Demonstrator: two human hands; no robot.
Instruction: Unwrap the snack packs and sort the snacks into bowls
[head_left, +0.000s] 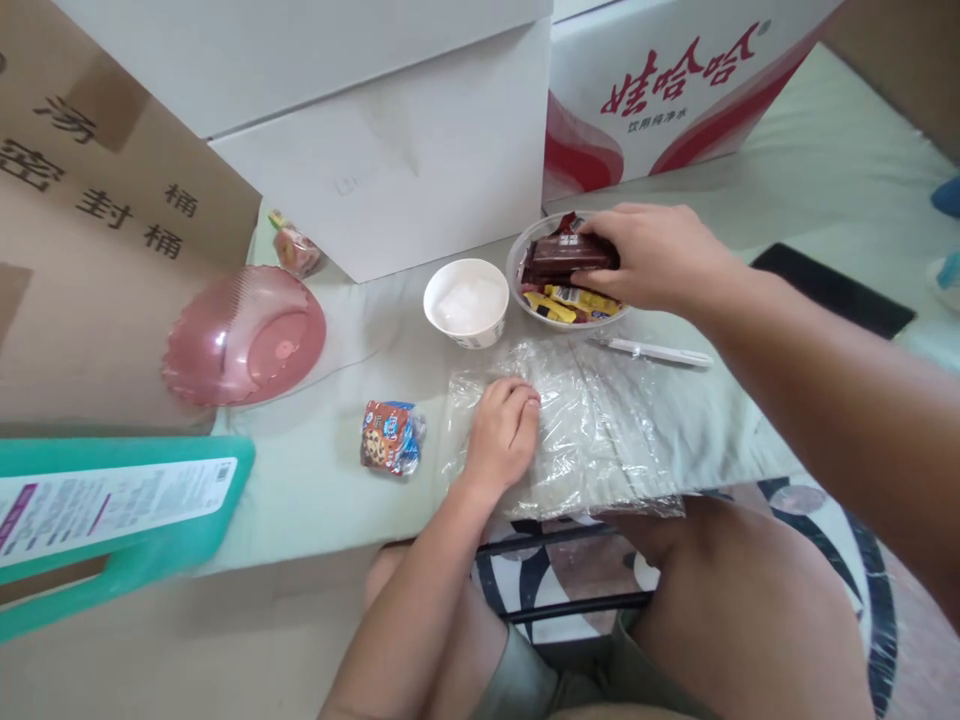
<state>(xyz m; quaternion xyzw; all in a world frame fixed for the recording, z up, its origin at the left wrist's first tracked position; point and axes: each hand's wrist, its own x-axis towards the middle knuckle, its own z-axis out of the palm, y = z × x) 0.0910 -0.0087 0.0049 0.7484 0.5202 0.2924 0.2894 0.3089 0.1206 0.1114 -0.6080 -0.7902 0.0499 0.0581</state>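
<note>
My right hand [652,252] grips a dark brown wrapped snack packet [566,252] from its right side, thumb and fingers on its edges. The packet is over or in a round clear plastic bowl [517,290], where several yellow-wrapped sticks [570,305] lie. Resting on a clear plastic bag [600,440] near the table's front edge, my left hand [504,430] is closed, its fingers curled together. What lies under those fingers is hidden. A white paper cup [469,335] with something whitish inside stands left of the bowl.
A small cookie packet [386,437] lies left of the bag, and a white utility knife [660,352] right of it. The pink bowl [289,345] leans by a cardboard box [112,250]. White boxes [450,150] stand behind. A black flat object [832,290] lies at right; a green container [187,530] is front left.
</note>
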